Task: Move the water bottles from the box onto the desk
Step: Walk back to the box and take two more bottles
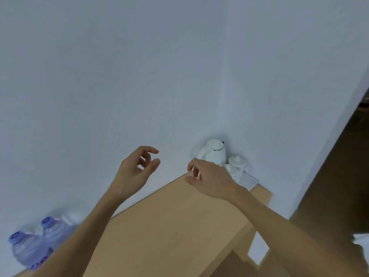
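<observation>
Several clear water bottles (30,246) with purple caps stand at the lower left on the wooden desk (175,220), against the white wall. My left hand (135,170) is raised above the desk's back edge, fingers curled and apart, holding nothing. To its right, my right hand (209,176) hovers over the desk near the corner, fingers loosely bent and empty. The box is out of view.
A white electric kettle (213,152) stands in the desk's far corner, with white cups (237,164) on a tray beside it. White walls meet behind it. A dark wooden panel (339,176) rises at the right. The picture is tilted and blurred.
</observation>
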The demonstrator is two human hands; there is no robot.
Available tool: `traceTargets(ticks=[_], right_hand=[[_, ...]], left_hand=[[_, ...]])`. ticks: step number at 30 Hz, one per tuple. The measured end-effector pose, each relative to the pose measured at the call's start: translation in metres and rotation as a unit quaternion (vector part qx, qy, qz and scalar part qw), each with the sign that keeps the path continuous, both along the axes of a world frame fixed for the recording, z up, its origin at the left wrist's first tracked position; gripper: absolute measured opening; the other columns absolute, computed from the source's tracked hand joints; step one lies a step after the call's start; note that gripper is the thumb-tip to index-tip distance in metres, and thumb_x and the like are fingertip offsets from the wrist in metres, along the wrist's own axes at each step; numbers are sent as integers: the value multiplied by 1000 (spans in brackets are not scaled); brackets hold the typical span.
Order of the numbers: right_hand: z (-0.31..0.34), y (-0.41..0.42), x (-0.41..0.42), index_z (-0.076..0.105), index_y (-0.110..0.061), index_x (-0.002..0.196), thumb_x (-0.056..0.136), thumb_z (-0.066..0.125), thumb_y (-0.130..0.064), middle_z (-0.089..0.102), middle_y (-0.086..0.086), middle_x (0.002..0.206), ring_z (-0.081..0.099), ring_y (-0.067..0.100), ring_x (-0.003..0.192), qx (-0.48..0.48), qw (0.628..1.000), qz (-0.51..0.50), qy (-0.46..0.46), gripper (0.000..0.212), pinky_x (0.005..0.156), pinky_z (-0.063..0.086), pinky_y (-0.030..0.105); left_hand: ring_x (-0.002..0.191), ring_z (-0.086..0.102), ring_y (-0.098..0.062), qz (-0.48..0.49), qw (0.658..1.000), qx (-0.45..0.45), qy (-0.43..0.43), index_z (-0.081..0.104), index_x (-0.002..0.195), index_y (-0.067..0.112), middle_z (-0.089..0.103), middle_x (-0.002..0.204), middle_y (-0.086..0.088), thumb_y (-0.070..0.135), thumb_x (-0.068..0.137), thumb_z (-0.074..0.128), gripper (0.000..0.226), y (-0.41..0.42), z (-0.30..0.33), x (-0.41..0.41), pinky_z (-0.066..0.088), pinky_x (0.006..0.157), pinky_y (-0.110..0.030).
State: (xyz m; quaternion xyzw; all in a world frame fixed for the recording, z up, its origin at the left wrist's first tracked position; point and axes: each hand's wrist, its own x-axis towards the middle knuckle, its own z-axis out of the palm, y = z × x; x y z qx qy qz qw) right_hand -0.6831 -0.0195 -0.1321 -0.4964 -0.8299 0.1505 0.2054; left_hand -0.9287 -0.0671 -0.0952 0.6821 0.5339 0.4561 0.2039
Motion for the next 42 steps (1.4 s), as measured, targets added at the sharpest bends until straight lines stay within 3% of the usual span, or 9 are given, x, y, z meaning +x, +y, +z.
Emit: traceTargets(ticks=[3, 9, 13, 16, 21, 25, 29, 35, 42], right_hand=[[10, -11, 86, 48, -39, 104, 89, 52, -60, 58, -19, 93, 57, -2, 74, 23, 998, -60, -8, 26, 63, 35, 22], [27, -38, 247, 44, -44, 103, 88, 47, -65, 55, -22, 92, 55, -2, 76, 46, 980, -193, -35, 26, 68, 34, 26], [38, -52, 336, 46, -43, 105, 88, 48, -66, 54, -23, 90, 58, 3, 74, 67, 956, -279, -60, 29, 72, 50, 28], [44, -59, 397, 45, -45, 100, 87, 49, -66, 50, -25, 83, 57, 2, 70, 81, 937, -331, -80, 25, 68, 50, 23], [50, -59, 493, 40, -45, 95, 89, 52, -61, 46, -24, 81, 52, 0, 71, 83, 908, -397, -109, 21, 59, 33, 15], [61, -36, 562, 43, -42, 98, 91, 52, -58, 52, -20, 91, 53, 1, 76, 70, 885, -442, -128, 20, 62, 33, 14], [69, -8, 623, 42, -42, 97, 91, 50, -58, 53, -18, 93, 53, 3, 75, 81, 867, -468, -148, 19, 64, 35, 17], [75, 31, 706, 50, -36, 106, 92, 51, -57, 50, -19, 96, 51, 5, 79, 81, 845, -507, -150, 25, 74, 44, 22], [65, 94, 805, 51, -35, 110, 93, 50, -56, 46, -21, 101, 48, 3, 82, 76, 839, -519, -145, 27, 75, 38, 23]], left_hand=[[74, 56, -13, -67, 998, 16, 1, 61, 107, 36, 54, 82, 9, 32, 92, 63, 16, 21, 15, 85, 51, 71, -36], [76, 60, -12, -218, 976, 27, -2, 62, 105, 36, 59, 89, 10, 29, 91, 64, 16, 53, 38, 253, 48, 67, -30], [77, 60, -11, -299, 953, 48, -12, 62, 104, 36, 60, 93, 11, 31, 91, 64, 15, 69, 57, 356, 53, 65, -32], [79, 60, -11, -339, 938, 65, -10, 62, 105, 36, 59, 94, 13, 32, 91, 63, 14, 85, 67, 425, 52, 65, -28], [83, 60, -7, -372, 923, 98, -10, 61, 107, 31, 59, 95, 16, 31, 92, 62, 15, 125, 67, 533, 43, 62, -5], [89, 55, 7, -396, 911, 112, -11, 57, 102, 39, 57, 94, 22, 34, 93, 59, 11, 166, 66, 617, 45, 64, -3], [90, 55, 9, -416, 902, 111, -27, 53, 97, 47, 57, 90, 24, 38, 93, 58, 11, 210, 73, 695, 44, 65, -1], [86, 60, 0, -432, 897, 83, -47, 57, 100, 42, 59, 90, 22, 37, 93, 58, 9, 264, 69, 793, 49, 63, -11], [86, 62, -8, -430, 900, 57, -54, 59, 102, 40, 61, 93, 18, 37, 93, 58, 9, 329, 56, 893, 54, 69, -19]])
